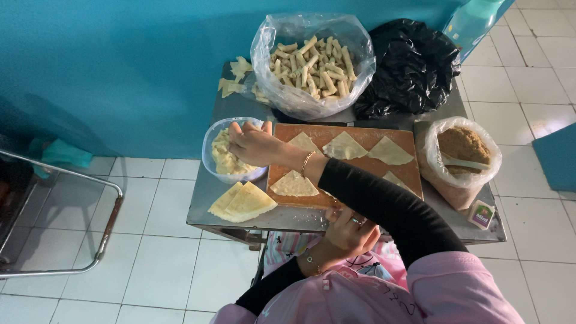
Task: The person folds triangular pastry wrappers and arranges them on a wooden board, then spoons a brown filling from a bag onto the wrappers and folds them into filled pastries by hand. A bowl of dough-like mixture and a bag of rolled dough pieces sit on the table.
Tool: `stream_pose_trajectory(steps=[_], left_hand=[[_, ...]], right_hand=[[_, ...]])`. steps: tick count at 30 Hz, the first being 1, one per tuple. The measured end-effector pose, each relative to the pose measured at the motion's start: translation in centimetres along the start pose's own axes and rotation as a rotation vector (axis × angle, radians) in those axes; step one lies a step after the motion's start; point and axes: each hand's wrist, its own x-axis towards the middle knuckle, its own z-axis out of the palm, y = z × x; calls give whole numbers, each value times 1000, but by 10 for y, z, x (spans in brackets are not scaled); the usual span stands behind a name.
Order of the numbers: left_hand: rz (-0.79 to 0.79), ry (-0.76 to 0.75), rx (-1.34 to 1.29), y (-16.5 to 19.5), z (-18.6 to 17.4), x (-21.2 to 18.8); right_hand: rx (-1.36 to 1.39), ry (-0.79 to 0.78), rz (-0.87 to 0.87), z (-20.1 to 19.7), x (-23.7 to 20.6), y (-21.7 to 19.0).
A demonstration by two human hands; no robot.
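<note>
My right hand point(255, 144) reaches across the table into a clear bowl point(211, 157) of pale yellow paste; its fingertips are down in the paste and hidden. Beside it lies a wooden board point(354, 133) carrying several triangular pastry sheets point(344, 146). My left hand point(351, 231), with a ring on it, rests curled at the board's near edge by my body, and I see nothing in it. A stack of triangular sheets point(243, 203) lies on the metal table point(201, 207) just in front of the bowl.
A clear bag of rolled pastries point(312, 66) and a black bag point(408, 66) sit at the back. A bag of brown filling with a spoon point(462, 150) and a small box point(482, 214) stand on the right. A metal frame point(108, 210) stands on the tiled floor to the left.
</note>
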Motion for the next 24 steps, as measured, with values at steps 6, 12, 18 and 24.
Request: stream_pose_trajectory(steps=[6,12,18,24], left_hand=[[-3,24,14,0,-1,1],[6,21,10,0,-2,2],[21,22,-7,-1,1,-2],[41,64,0,-2,-2,1]], right_hand=[[-221,278,-283,9,-1,6],[-204,523,-402,13,-5,11],[38,432,-181,5,-4,8],[-110,420,-79,13,-9,2]])
